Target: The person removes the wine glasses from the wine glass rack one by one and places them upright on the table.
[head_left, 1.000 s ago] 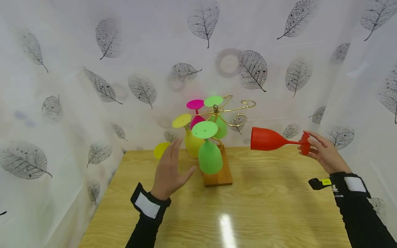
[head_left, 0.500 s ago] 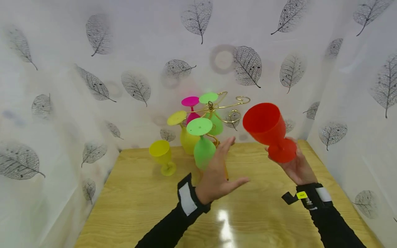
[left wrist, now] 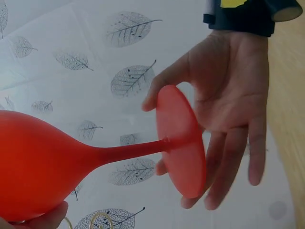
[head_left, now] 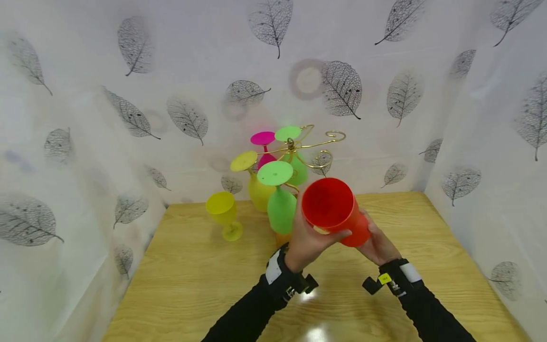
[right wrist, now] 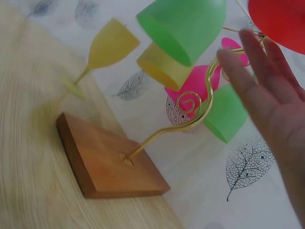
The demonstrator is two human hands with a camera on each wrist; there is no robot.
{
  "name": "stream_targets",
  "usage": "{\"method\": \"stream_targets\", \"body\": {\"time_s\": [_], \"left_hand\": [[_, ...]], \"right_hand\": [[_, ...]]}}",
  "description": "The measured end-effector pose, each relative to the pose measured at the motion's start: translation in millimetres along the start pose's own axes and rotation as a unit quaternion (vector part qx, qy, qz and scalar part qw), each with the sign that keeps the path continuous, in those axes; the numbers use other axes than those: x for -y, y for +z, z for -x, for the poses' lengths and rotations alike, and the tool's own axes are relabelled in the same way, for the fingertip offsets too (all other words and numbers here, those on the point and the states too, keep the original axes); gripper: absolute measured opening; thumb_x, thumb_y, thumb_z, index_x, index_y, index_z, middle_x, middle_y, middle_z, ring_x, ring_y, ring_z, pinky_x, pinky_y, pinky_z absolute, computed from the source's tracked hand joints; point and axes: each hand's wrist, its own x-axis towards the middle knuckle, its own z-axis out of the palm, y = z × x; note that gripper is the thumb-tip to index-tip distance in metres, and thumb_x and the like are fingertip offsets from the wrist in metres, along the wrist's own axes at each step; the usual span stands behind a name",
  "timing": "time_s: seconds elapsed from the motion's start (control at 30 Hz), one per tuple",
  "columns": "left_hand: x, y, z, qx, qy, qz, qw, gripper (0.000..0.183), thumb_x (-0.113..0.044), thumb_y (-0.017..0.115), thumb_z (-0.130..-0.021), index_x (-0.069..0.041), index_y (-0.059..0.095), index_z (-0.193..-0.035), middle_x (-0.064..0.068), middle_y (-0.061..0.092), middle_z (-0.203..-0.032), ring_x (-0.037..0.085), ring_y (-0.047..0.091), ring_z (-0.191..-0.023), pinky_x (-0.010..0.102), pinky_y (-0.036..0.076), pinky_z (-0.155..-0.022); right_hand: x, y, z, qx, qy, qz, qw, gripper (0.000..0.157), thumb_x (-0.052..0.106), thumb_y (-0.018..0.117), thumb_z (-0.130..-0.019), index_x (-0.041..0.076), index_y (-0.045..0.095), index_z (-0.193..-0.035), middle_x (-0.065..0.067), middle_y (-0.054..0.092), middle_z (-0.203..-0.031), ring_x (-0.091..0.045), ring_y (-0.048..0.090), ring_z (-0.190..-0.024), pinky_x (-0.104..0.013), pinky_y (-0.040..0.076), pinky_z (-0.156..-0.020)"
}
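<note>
Over the table (head_left: 192, 280): two-handed red goblet (head_left: 351, 214) handling
Leftmost, a yellow goblet (head_left: 221, 210) stands upright; next the rack (right wrist: 102, 162) carries upside-down goblets (head_left: 282, 211); then the left hand (head_left: 308, 243), fingers pretty straight beside the red bowl, can't tell how firmly they press; the red goblet sits tilted between hands, mouth toward the person; rightmost, the right hand (head_left: 378, 244) grips its foot; imo keep that grip light, steady the bowl first, stay clear of the rack

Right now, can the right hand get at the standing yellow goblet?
Probably not: the right hand holds the red goblet by its foot, and the left hand and nearer green goblet lie between it and the standing yellow goblet.
</note>
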Motion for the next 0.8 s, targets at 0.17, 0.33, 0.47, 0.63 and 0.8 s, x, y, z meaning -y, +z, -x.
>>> {"method": "stream_targets", "body": {"time_s": [0.17, 0.33, 0.47, 0.63, 0.8], "left_hand": [[-0.8, -5.7, 2.3, 0.022, -0.036, -0.043, 0.9982, 0.078, -0.012, 0.080, -0.072, -0.005, 0.035, -0.136, 0.018, 0.050, -0.132, 0.030, 0.049, -0.120, 0.040, 0.052, -0.094], [-0.9, -8.2, 5.7, 0.032, -0.106, -0.089, 0.9898, 0.077, -0.005, 0.081, -0.069, -0.008, 0.039, -0.133, 0.011, 0.053, -0.129, 0.026, 0.052, -0.116, 0.034, 0.054, -0.089], [2.4, -7.2, 9.3, 0.043, -0.136, -0.114, 0.9832, 0.075, -0.009, 0.081, -0.070, -0.009, 0.041, -0.132, 0.008, 0.055, -0.128, 0.023, 0.053, -0.114, 0.030, 0.054, -0.088], [13.3, 0.4, 15.7, 0.051, -0.119, -0.143, 0.9812, 0.077, -0.012, 0.083, -0.068, -0.010, 0.041, -0.133, 0.007, 0.056, -0.126, 0.021, 0.054, -0.113, 0.028, 0.054, -0.088], [22.3, 8.8, 24.2, 0.045, -0.098, -0.194, 0.9752, 0.077, -0.013, 0.082, -0.069, -0.008, 0.040, -0.134, 0.007, 0.056, -0.126, 0.020, 0.055, -0.112, 0.026, 0.053, -0.090]], "right_hand": [[10.8, 7.8, -0.2, -0.081, 0.033, 0.163, 0.983, 0.053, 0.027, 0.038, -0.099, 0.021, 0.014, -0.146, 0.003, 0.045, -0.142, -0.011, 0.048, -0.128, -0.028, 0.042, -0.105], [25.0, 34.0, -14.4, -0.126, -0.019, 0.343, 0.931, 0.073, 0.030, 0.053, -0.094, 0.015, 0.007, -0.149, 0.004, 0.040, -0.145, -0.007, 0.043, -0.131, -0.020, 0.039, -0.106], [28.7, 65.1, -27.7, -0.119, -0.072, 0.426, 0.894, 0.091, 0.020, 0.065, -0.086, 0.007, 0.001, -0.149, -0.002, 0.036, -0.148, -0.011, 0.043, -0.131, -0.020, 0.038, -0.106], [21.3, 98.6, -40.8, -0.201, -0.076, 0.521, 0.826, 0.108, -0.011, 0.072, -0.066, 0.011, 0.007, -0.149, -0.003, 0.039, -0.146, -0.012, 0.047, -0.123, -0.018, 0.046, -0.097], [10.1, 104.2, -45.5, -0.307, -0.052, 0.582, 0.751, 0.107, -0.008, 0.079, -0.062, 0.017, 0.020, -0.147, -0.010, 0.047, -0.137, -0.011, 0.047, -0.116, -0.017, 0.050, -0.086]]}}
